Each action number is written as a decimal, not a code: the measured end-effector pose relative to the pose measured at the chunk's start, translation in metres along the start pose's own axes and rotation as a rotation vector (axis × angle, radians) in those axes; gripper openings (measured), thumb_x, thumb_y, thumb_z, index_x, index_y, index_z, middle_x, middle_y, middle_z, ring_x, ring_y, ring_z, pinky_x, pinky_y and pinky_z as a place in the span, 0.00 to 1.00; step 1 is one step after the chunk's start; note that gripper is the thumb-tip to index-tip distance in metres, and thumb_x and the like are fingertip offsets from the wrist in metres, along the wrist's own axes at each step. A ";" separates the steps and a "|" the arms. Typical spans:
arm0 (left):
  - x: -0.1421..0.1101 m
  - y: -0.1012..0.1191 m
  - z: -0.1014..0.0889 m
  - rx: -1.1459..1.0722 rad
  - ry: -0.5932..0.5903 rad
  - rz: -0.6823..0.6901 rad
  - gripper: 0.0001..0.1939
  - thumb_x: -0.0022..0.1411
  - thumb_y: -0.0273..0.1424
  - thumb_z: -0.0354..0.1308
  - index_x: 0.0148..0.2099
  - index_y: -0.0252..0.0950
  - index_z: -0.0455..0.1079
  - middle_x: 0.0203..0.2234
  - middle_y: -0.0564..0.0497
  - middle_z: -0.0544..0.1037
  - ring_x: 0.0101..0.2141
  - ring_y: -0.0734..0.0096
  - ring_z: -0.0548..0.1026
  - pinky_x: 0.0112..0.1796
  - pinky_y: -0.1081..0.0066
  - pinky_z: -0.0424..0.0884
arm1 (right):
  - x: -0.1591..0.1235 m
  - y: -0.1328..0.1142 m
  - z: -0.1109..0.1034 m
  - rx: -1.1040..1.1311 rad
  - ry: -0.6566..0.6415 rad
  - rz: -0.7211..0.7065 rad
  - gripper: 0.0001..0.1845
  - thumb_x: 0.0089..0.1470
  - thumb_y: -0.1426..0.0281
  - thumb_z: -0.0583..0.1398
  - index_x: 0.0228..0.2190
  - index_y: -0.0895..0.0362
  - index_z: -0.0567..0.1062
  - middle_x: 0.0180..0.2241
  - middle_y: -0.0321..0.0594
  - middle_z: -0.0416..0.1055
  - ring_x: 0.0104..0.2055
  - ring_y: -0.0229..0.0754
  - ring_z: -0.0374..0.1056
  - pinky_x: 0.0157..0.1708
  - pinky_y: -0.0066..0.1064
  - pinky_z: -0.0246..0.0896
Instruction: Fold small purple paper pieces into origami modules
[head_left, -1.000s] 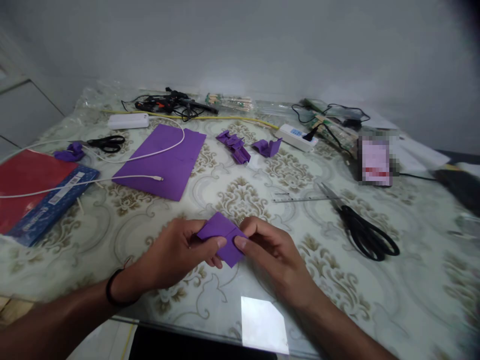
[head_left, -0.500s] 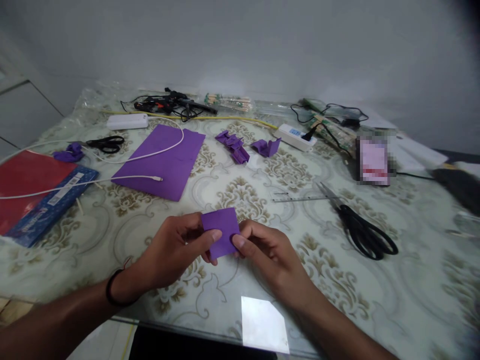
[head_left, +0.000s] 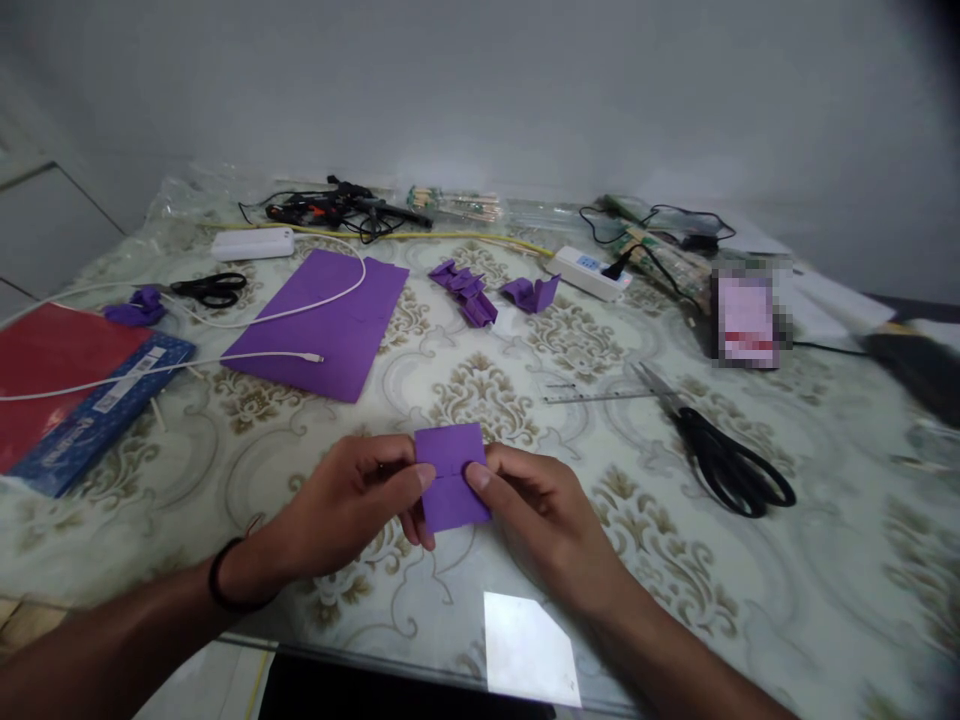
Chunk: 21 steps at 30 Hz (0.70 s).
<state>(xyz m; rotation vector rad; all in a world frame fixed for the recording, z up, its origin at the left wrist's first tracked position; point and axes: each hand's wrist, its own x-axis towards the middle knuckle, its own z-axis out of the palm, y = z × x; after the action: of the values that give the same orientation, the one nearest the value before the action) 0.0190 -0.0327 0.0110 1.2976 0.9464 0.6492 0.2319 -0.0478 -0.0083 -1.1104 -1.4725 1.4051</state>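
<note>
A small folded purple paper (head_left: 451, 478) is held upright just above the table near its front edge. My left hand (head_left: 352, 505) pinches its left side, thumb on the front. My right hand (head_left: 540, 510) pinches its right side the same way. A crease runs across the middle of the piece. Both sets of fingers are curled behind the paper.
A large purple sheet (head_left: 322, 320) with a white cable across it lies further back on the left. Folded purple pieces (head_left: 469, 285) lie mid-table. Black scissors (head_left: 720, 455) and a clear ruler (head_left: 600, 395) are on the right, small scissors (head_left: 206, 288), red paper (head_left: 45, 370) on the left.
The purple paper has been turned in both hands from a tilted diamond to a squared upright position, and it now shows a horizontal crease.
</note>
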 end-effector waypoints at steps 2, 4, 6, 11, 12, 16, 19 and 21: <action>0.000 0.003 0.000 -0.029 0.016 0.028 0.20 0.73 0.38 0.56 0.30 0.34 0.77 0.22 0.48 0.83 0.26 0.66 0.82 0.31 0.69 0.78 | 0.001 0.000 -0.001 0.018 0.043 0.000 0.29 0.66 0.49 0.62 0.21 0.54 0.65 0.23 0.32 0.58 0.27 0.39 0.54 0.29 0.32 0.52; 0.000 0.004 0.001 -0.051 0.029 0.053 0.22 0.73 0.40 0.55 0.29 0.35 0.77 0.22 0.47 0.82 0.25 0.65 0.82 0.30 0.68 0.79 | 0.001 0.000 -0.001 0.028 0.058 0.003 0.29 0.65 0.49 0.62 0.21 0.54 0.63 0.23 0.31 0.56 0.27 0.38 0.53 0.28 0.32 0.51; 0.001 0.002 0.001 -0.027 0.036 0.041 0.19 0.71 0.40 0.59 0.30 0.36 0.77 0.22 0.48 0.83 0.25 0.66 0.82 0.30 0.69 0.78 | 0.001 -0.001 -0.001 0.026 0.045 0.007 0.29 0.65 0.49 0.62 0.21 0.54 0.64 0.23 0.32 0.56 0.27 0.38 0.53 0.28 0.32 0.51; 0.000 -0.002 0.001 0.065 0.042 -0.012 0.13 0.68 0.35 0.64 0.31 0.35 0.75 0.22 0.51 0.84 0.25 0.68 0.82 0.30 0.72 0.76 | 0.000 0.000 0.000 -0.003 0.032 0.008 0.28 0.67 0.50 0.61 0.21 0.54 0.65 0.24 0.32 0.58 0.27 0.39 0.54 0.29 0.32 0.52; 0.000 -0.002 0.001 0.075 0.044 -0.002 0.14 0.69 0.35 0.63 0.31 0.35 0.75 0.21 0.51 0.84 0.24 0.69 0.82 0.30 0.72 0.76 | 0.000 0.000 0.000 -0.008 0.034 0.004 0.28 0.67 0.51 0.61 0.21 0.54 0.65 0.23 0.32 0.58 0.27 0.38 0.55 0.29 0.32 0.53; 0.000 0.000 0.000 0.088 0.051 0.036 0.15 0.70 0.35 0.61 0.30 0.35 0.76 0.21 0.51 0.84 0.25 0.69 0.82 0.30 0.72 0.76 | 0.000 -0.001 0.001 -0.001 -0.038 -0.007 0.20 0.67 0.56 0.62 0.27 0.54 0.74 0.27 0.35 0.70 0.31 0.41 0.64 0.35 0.33 0.62; 0.000 0.001 -0.001 0.068 0.042 0.030 0.14 0.69 0.35 0.60 0.32 0.34 0.77 0.22 0.50 0.83 0.25 0.68 0.82 0.31 0.71 0.77 | 0.001 -0.003 0.002 -0.051 -0.073 -0.029 0.14 0.67 0.61 0.62 0.31 0.55 0.79 0.30 0.37 0.77 0.33 0.42 0.69 0.37 0.34 0.66; 0.001 0.001 -0.001 0.053 0.019 0.007 0.13 0.68 0.36 0.61 0.33 0.34 0.77 0.23 0.50 0.83 0.26 0.67 0.82 0.30 0.71 0.77 | 0.001 -0.003 0.003 -0.123 -0.051 -0.028 0.14 0.67 0.63 0.61 0.30 0.55 0.79 0.29 0.36 0.77 0.31 0.41 0.69 0.35 0.33 0.66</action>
<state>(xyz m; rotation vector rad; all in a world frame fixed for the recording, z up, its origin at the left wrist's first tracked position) 0.0185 -0.0309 0.0112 1.3444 0.9802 0.6468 0.2290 -0.0477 -0.0054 -1.1315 -1.6231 1.3477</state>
